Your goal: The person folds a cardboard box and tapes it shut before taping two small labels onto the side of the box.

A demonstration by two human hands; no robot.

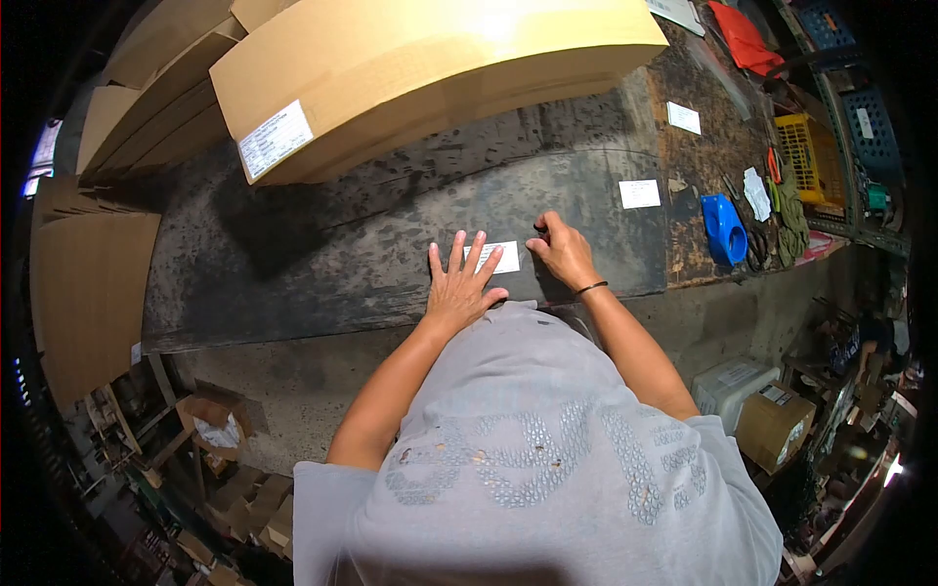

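My left hand (461, 281) lies flat with fingers spread on the dark worktop (371, 234), partly over a white printed label (503, 258). To the right of that label, my right hand (567, 256) is just above or on the worktop, its thumb and forefinger bent toward each other. Whatever is between those fingertips, if anything, is too small to tell. A second white label (640, 193) lies farther right. Beyond both hands a big cardboard box (420, 98) rests on the worktop, with a printed label (276, 140) stuck on its near left corner.
At the right end are another white label (684, 117), a blue tape dispenser (723, 230), scissors (757, 252), a green glove (792, 220) and a yellow crate (796, 151). Flattened cartons (93, 293) lean at the left edge. Below right stands a closed carton (774, 425).
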